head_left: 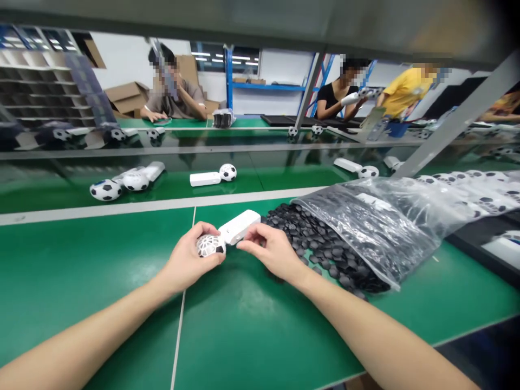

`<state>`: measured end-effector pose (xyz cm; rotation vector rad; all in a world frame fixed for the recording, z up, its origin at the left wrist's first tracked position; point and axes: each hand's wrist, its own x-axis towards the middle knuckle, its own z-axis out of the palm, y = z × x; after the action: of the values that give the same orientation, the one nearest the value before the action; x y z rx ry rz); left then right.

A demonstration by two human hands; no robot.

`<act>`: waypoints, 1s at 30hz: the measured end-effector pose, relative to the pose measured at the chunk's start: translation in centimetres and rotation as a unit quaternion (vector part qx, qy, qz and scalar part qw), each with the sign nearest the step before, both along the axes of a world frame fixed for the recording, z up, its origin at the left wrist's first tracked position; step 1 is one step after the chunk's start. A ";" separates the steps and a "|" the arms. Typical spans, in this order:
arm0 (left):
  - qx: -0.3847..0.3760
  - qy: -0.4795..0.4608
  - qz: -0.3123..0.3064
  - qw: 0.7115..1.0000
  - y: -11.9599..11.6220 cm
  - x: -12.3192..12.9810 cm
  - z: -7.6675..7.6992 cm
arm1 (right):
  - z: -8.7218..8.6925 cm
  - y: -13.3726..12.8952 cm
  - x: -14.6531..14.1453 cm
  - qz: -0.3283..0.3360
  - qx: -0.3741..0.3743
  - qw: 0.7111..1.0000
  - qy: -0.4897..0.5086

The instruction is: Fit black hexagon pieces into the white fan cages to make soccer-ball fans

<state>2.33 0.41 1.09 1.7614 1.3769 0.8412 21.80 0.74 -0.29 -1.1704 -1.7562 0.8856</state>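
Note:
My left hand (189, 257) is closed around the ball-shaped head of a white handheld fan (239, 226), styled like a soccer ball with a white mesh and a few black patches. The fan's blocky white handle points away to the upper right. Beside that handle, my right hand (276, 252) has its thumb and fingers pinched together near its lower edge; whatever they hold is hidden. Just right of this hand, a heap of small black patches (320, 241) spills from a clear plastic bag (377, 216) onto the green work surface (227, 336).
Beyond a pale rail, a green conveyor belt (268, 176) carries several soccer-ball fans, one of them a single fan (205, 178). A black tray (483, 249) stands at right. A slanted metal post (455, 122) and an overhead shelf (244, 24) frame the view. Several people sit or stand across the line.

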 end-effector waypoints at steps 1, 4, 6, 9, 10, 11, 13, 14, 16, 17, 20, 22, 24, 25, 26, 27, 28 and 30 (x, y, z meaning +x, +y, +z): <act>0.005 -0.003 0.013 1.000 0.8 -0.6 0.5 | 0.3 0.0 0.4 -0.019 0.031 0.999 -0.029; 0.077 0.034 0.074 0.994 4.7 -2.5 1.4 | 0.3 0.4 1.7 -0.056 0.097 0.981 -0.158; 0.130 0.080 0.132 0.979 8.2 -3.6 1.3 | -0.1 0.7 2.3 -0.065 0.106 0.959 -0.254; 0.160 0.121 0.192 0.961 13.9 -4.9 0.2 | -0.7 1.1 2.6 -0.061 0.085 0.928 -0.357; 0.163 0.132 0.201 0.957 15.6 -5.3 -0.2 | -0.9 1.1 2.6 -0.058 0.078 0.921 -0.377; 0.163 0.145 0.206 0.954 17.1 -5.6 -0.6 | -0.9 1.2 2.7 -0.056 0.073 0.915 -0.392; 0.168 0.172 0.206 0.949 19.2 -6.3 -1.0 | -1.0 1.3 2.8 -0.054 0.068 0.906 -0.414; 0.172 0.188 0.204 0.945 19.9 -6.7 -1.0 | -0.9 1.3 2.8 -0.054 0.069 0.901 -0.424; 0.186 0.226 0.201 0.935 20.5 -7.9 -0.6 | -0.8 1.4 3.0 -0.055 0.074 0.891 -0.444; 0.193 0.248 0.202 0.927 20.6 -8.7 -0.3 | -0.8 1.5 3.1 -0.055 0.077 0.887 -0.452; 0.178 0.319 0.197 0.910 20.5 -11.6 0.7 | -0.8 1.7 3.2 -0.055 0.081 0.877 -0.471; 0.145 0.355 0.156 0.910 20.4 -13.0 0.9 | -0.9 1.8 3.2 -0.059 0.084 0.874 -0.475; 0.130 0.383 0.122 0.907 20.2 -13.7 0.9 | -1.0 1.9 3.2 -0.064 0.093 0.873 -0.475; 0.128 0.394 0.110 0.903 19.9 -13.7 0.9 | -1.0 1.9 3.2 -0.064 0.098 0.873 -0.474; 0.127 0.404 0.100 0.900 19.6 -13.5 0.9 | -1.0 1.9 3.2 -0.063 0.102 0.872 -0.474; 0.126 0.413 0.091 0.897 19.0 -13.2 0.9 | -1.0 1.9 3.2 -0.059 0.106 0.872 -0.474; 0.123 0.422 0.084 0.894 18.3 -12.7 0.9 | -1.0 1.9 3.3 -0.055 0.109 0.871 -0.475; 0.119 0.439 0.062 0.888 16.3 -11.6 1.2 | -0.8 1.8 3.3 -0.053 0.113 0.871 -0.475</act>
<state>-9.29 16.75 2.30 2.4147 2.0277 0.2404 25.14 2.51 -1.12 -1.6642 -2.4250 -0.0450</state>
